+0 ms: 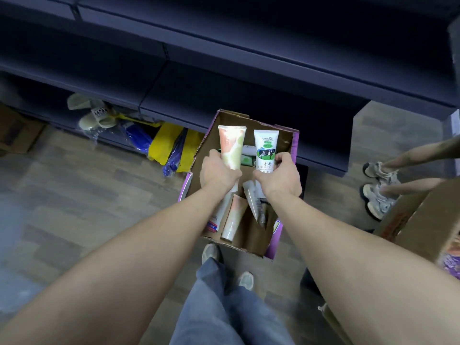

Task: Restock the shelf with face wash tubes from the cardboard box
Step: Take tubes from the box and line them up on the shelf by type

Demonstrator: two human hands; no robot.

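Observation:
An open cardboard box (286, 143) with purple outer sides stands on the floor in front of my feet. My left hand (217, 174) grips a peach and cream face wash tube (231, 145), held upright over the box. My right hand (281, 179) grips a white tube with a green label (265, 151), also upright. Several more tubes (232, 217) lie loose on the box floor beneath my wrists. The dark blue shelf (224, 95) rises in tiers just behind the box; the boards in view are bare.
Sandals (95, 113) and blue and yellow bags (166, 145) sit under the lowest shelf at the left. Another person's legs and sneakers (379, 190) stand at the right, beside a second cardboard box (423, 220). The floor is wood-look planks.

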